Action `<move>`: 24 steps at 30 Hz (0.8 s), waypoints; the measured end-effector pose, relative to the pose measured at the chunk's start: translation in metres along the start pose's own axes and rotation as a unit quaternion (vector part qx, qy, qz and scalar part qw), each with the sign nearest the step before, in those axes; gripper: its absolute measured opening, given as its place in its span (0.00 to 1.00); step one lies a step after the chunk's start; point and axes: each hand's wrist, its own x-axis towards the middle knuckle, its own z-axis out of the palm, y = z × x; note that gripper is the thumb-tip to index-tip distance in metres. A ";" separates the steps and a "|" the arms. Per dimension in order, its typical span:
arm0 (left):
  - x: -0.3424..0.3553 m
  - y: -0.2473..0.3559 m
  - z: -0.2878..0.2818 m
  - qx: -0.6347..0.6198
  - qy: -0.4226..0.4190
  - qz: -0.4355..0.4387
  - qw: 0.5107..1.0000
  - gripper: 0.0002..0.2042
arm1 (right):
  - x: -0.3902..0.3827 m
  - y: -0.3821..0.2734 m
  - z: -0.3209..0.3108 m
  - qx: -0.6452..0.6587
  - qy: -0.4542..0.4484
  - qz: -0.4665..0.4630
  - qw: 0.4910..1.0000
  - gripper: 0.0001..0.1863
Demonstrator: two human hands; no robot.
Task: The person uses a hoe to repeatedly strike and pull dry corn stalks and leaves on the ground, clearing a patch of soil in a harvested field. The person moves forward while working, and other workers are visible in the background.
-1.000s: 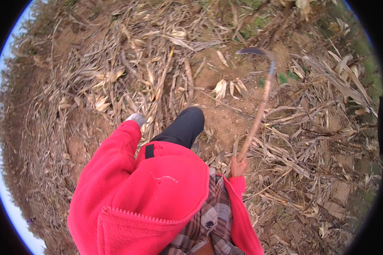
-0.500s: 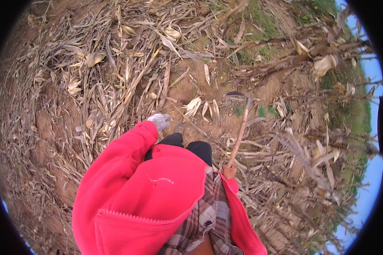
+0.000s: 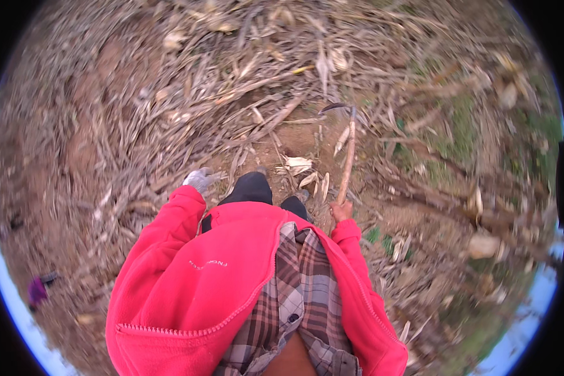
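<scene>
Head view: right hand (image 3: pixel 340 210) clamped on the butt of a wooden-handled hoe (image 3: pixel 346 160), blade (image 3: pixel 333 108) up and forward of the dark trouser knees (image 3: pixel 250 188). Left hand (image 3: pixel 199 180), grey-gloved, hangs free left of the knees, empty as far as I can tell. Dry maize stalks (image 3: pixel 263 119) lie ahead of the knees on bare red soil (image 3: pixel 297 135). My read: for a clean chop, keep feet behind the blade line and steady the swing.

Wooden-handled sickle (image 3: pixel 346 156) upright over dry stalks, curved blade topmost
</scene>
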 end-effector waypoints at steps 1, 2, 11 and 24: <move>-0.008 -0.001 0.010 -0.006 -0.002 -0.018 1.000 0.20 | 0.018 -0.011 0.003 -0.019 0.007 -0.028 0.999 0.13; -0.016 -0.004 0.020 -0.011 -0.005 -0.036 0.999 0.20 | 0.037 -0.023 0.006 -0.040 -0.020 -0.052 0.998 0.13; -0.001 -0.016 0.069 -0.153 0.005 -0.117 0.981 0.16 | 0.183 -0.198 0.114 -0.186 -0.172 -0.100 0.962 0.14; 0.037 0.052 0.053 -0.021 0.077 -0.220 0.972 0.16 | 0.298 -0.271 0.184 -0.433 -0.214 -0.173 0.859 0.14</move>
